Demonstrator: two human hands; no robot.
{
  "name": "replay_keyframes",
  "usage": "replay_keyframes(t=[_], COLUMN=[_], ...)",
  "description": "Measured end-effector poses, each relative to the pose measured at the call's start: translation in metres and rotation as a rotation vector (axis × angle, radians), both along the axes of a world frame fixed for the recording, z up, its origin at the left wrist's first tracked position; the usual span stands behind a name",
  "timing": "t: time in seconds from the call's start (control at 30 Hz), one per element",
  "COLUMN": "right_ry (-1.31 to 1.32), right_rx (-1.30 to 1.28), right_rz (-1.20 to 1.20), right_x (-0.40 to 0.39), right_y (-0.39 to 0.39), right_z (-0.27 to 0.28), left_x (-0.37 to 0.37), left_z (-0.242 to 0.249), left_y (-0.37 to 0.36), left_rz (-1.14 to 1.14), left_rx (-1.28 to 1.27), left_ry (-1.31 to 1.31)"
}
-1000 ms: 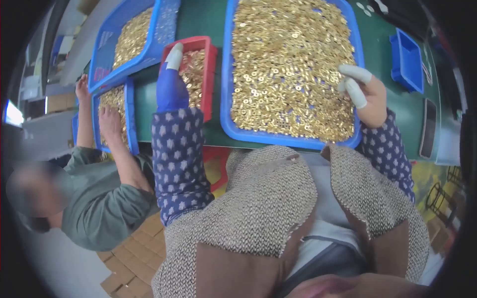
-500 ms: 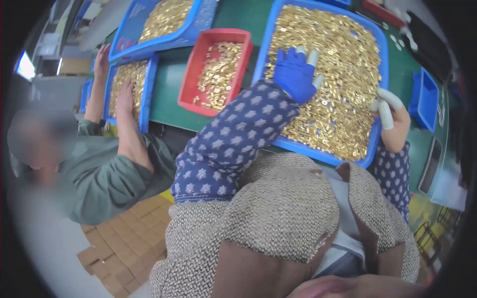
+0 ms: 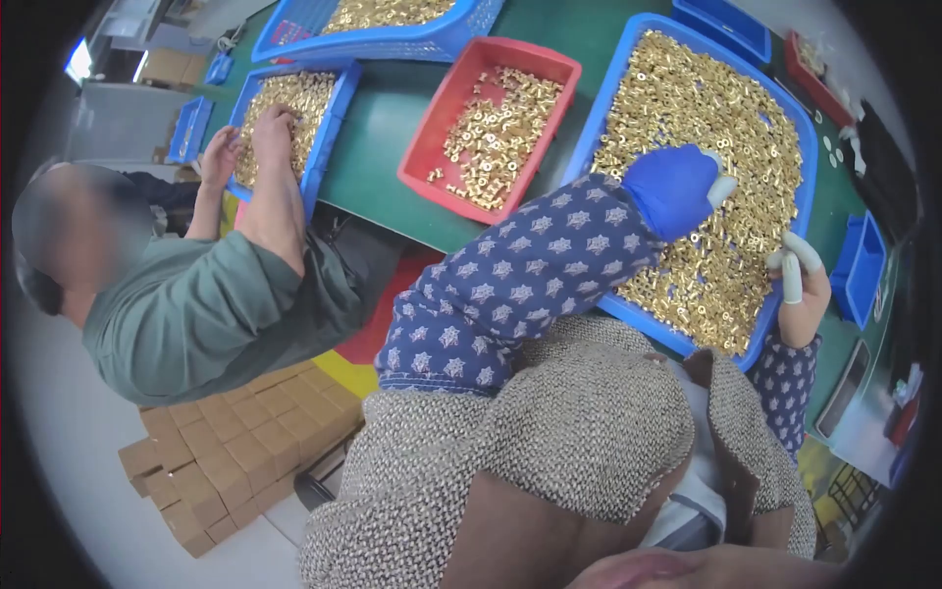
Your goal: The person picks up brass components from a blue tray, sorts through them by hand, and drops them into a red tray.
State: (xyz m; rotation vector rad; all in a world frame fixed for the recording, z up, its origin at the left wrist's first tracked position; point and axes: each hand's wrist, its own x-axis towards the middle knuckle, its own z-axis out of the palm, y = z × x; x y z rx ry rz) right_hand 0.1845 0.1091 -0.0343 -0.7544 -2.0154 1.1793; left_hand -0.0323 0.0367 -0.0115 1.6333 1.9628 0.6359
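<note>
Small gold-coloured metal pieces [image 3: 702,108], some showing a round flange with a hole, cover the bottom of a large blue tray [image 3: 586,137]. Over the middle of this tray is my left hand [image 3: 672,191], in a blue glove with pale finger cots on the fingertips that show. Its fingers bend down at the pieces, and what they hold is hidden. My right hand [image 3: 803,290], ungloved but with pale finger cots, is at the tray's right rim. Its thumb and fingers are pinched together; anything between them is too small to name.
Left of the tray, a red bin [image 3: 420,157] holds more gold pieces. A co-worker in a green top [image 3: 211,314] has both hands at a smaller blue tray [image 3: 339,108]. A blue bin [image 3: 860,270] and a dark flat device [image 3: 842,388] lie right. Cardboard boxes [image 3: 245,447] stand on the floor.
The view has shifted, so the trays sit further right and lower. My left hand's spread fingers have curled in and turned right. My right hand stays pinched at the rim. The co-worker's hands have moved.
</note>
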Motion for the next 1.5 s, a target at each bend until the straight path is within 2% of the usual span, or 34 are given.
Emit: replay_keyframes(t=[0.03, 0.1, 0.13, 0.2, 0.23, 0.3, 0.43, 0.6, 0.8, 0.9, 1.0, 1.2, 1.3, 1.5], right_ry=[-0.003, 0.003, 0.002, 0.012, 0.012, 0.007, 0.011, 0.025, 0.032, -0.022, 0.040, 0.064, 0.078, 0.072], right_rx=[0.000, 0.002, -0.004, -0.019, -0.021, -0.031, -0.061, -0.073, -0.055, -0.009, 0.211, 0.459, 0.531, 0.542], right_rz=[0.001, -0.014, -0.015, -0.026, -0.028, -0.023, 0.017, 0.073, 0.069, 0.046, 0.086, 0.161, 0.155, 0.172], right_x=[0.000, -0.001, -0.001, -0.002, -0.003, -0.004, -0.005, -0.006, -0.009, -0.012, -0.013, -0.016, -0.016, -0.017], right_y=[0.001, 0.003, 0.002, 0.002, 0.002, 0.000, 0.000, 0.000, -0.004, -0.007, 0.000, 0.006, 0.006, 0.009], right_z=[0.000, -0.002, -0.002, -0.001, -0.001, 0.000, 0.003, 0.002, 0.006, 0.015, 0.008, 0.007, 0.004, 0.002], left_x=[0.003, 0.008, 0.011, 0.015, 0.018, 0.024, 0.026, 0.033, 0.037, 0.043, 0.041, 0.042, 0.044, 0.043], left_z=[0.006, 0.019, 0.018, 0.018, 0.013, 0.003, 0.004, 0.003, 0.002, -0.001, -0.002, -0.002, -0.005, -0.007], left_y=[-0.002, -0.004, -0.006, -0.008, -0.007, -0.007, -0.007, -0.008, -0.009, -0.010, -0.013, -0.016, -0.017, -0.017], left_rz=[0.068, 0.320, 0.360, 0.503, 0.515, 0.575, 0.532, 0.758, 0.611, 0.576, 0.522, 0.450, 0.342, 0.255], left_rx=[-0.007, -0.033, -0.075, -0.251, -0.231, -0.136, -0.133, -0.041, 0.079, 0.105, 0.028, -0.084, -0.122, -0.135], left_ry=[-0.150, -0.736, -0.926, -1.677, -1.756, -2.075, -2.201, -2.245, -2.291, -2.228, -2.351, -2.415, -2.346, -2.379])
